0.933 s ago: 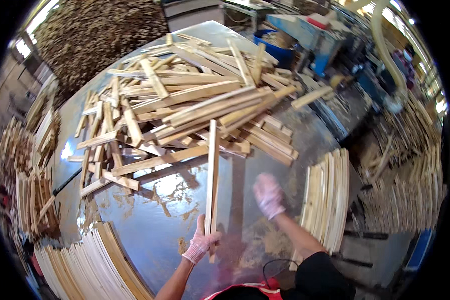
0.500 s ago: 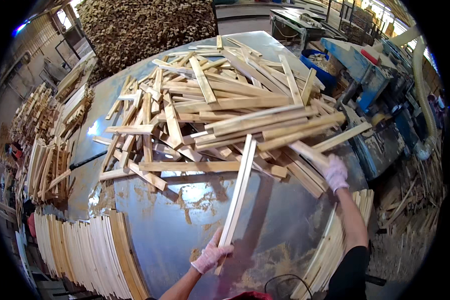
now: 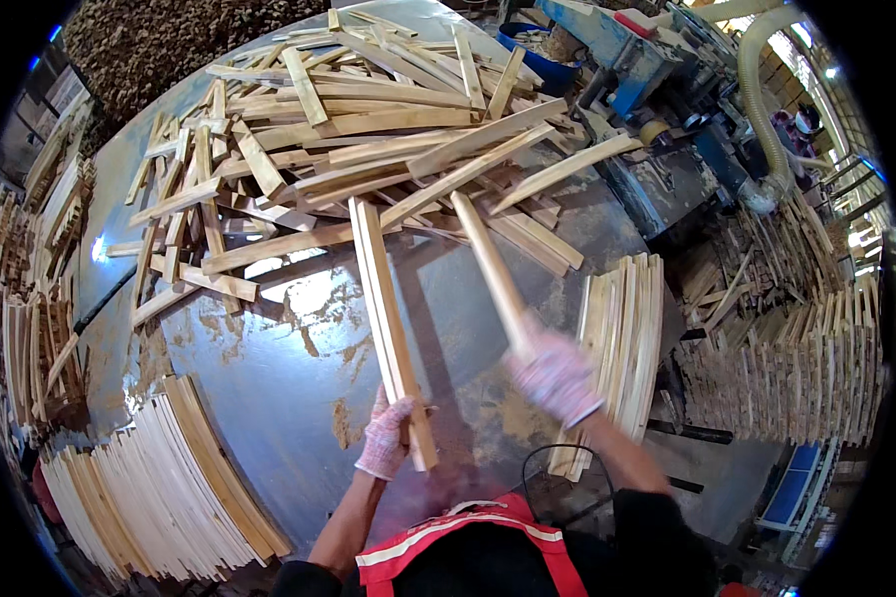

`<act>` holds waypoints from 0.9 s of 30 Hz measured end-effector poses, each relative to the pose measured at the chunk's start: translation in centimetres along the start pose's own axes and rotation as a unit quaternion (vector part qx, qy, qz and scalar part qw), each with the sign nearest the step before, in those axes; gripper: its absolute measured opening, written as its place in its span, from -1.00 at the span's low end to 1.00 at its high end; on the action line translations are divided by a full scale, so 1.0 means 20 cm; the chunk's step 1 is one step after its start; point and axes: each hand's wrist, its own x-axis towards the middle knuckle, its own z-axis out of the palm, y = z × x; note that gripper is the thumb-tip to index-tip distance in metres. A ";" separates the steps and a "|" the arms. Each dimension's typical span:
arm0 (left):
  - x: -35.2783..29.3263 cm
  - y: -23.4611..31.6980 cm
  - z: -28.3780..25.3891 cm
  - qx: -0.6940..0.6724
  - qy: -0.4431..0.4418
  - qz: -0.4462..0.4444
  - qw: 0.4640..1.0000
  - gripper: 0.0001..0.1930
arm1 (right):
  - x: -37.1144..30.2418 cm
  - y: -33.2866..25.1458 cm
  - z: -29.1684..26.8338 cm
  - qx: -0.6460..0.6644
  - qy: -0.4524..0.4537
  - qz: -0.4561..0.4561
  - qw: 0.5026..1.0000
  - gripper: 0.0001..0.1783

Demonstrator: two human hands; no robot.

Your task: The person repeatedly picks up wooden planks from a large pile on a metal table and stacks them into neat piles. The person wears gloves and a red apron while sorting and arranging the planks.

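My left hand, in a knit work glove, is closed around the near end of a couple of pale wooden strips lying side by side. They point away from me, their far ends at the front of a jumbled heap of wooden strips. In my gloved right hand, somewhat smeared by motion, is the near end of a single wooden strip. It slants up and left, with its far end by the heap's front edge. A gap separates the two hands.
The heap lies on a metal table dusted with sawdust. Neat rows of strips stand at the left and right. Beyond the right edge are a blue machine, a blue tub and a hose.
My right hand has drawn its strip out of the heap toward me and closer to my left hand. The left hand keeps its strips, now tilted leftward. The whole view has shifted.
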 end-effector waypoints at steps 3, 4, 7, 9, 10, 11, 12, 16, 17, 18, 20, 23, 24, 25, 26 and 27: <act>0.09 -0.26 0.05 0.009 0.024 -0.016 1.000 -0.51 | -0.27 -0.17 0.43 0.020 -0.052 -0.020 0.998 -0.11; 0.13 -0.31 0.12 0.037 0.036 0.000 0.999 -0.53 | -0.32 -0.22 0.54 0.016 -0.052 -0.047 0.997 -0.12; 0.19 -0.26 0.13 0.087 0.031 -0.021 0.996 -0.41 | -0.38 -0.23 0.64 0.036 -0.132 -0.139 0.981 -0.22; 0.20 -0.17 0.10 0.109 0.034 -0.081 0.990 -0.28 | -0.27 -0.17 0.58 0.050 -0.172 -0.212 0.961 -0.34; 0.20 -0.13 0.05 0.145 0.029 -0.070 0.987 -0.25 | -0.11 -0.15 0.48 0.056 -0.175 -0.262 0.947 -0.41; 0.19 -0.08 0.01 0.162 0.033 -0.063 0.984 -0.25 | 0.05 -0.11 0.39 0.064 -0.179 -0.305 0.933 -0.47; 0.16 -0.02 -0.01 0.178 0.037 -0.057 0.982 -0.25 | 0.24 0.00 0.41 0.043 -0.071 -0.283 0.956 -0.54; 0.09 0.12 -0.03 0.189 0.034 -0.066 0.979 -0.23 | 1.12 0.38 0.35 -0.161 0.192 -0.114 0.961 -0.21; 0.08 0.16 0.00 0.184 0.028 -0.075 0.980 -0.22 | 1.30 0.49 0.37 -0.247 0.166 -0.080 0.951 -0.26; 0.06 0.20 0.00 0.181 0.022 -0.086 0.979 -0.22 | 1.42 0.52 0.38 -0.146 0.043 -0.027 0.988 -0.40; -0.02 0.30 0.02 0.162 0.011 -0.090 0.983 -0.22 | 1.54 0.57 0.38 -0.109 -0.023 0.007 0.994 -0.57; -0.19 0.37 -0.04 0.142 0.021 -0.059 0.988 -0.16 | 1.45 0.45 0.31 -0.140 -0.003 -0.083 0.987 -0.59; -0.26 0.38 -0.08 0.131 0.026 -0.047 0.990 -0.15 | 1.43 0.50 0.42 -0.150 0.023 -0.091 0.984 -0.57; -0.31 0.38 -0.11 0.122 0.021 -0.039 0.992 -0.14 | 1.41 0.61 0.55 -0.164 0.053 -0.089 0.981 -0.53; -0.37 0.38 -0.19 0.137 0.018 -0.045 0.989 -0.03 | 1.39 0.67 0.63 -0.174 0.083 -0.094 0.977 -0.48; -0.43 0.36 -0.25 0.154 0.030 -0.028 0.987 -0.01 | 1.36 0.61 0.64 -0.179 0.033 -0.094 0.979 -0.48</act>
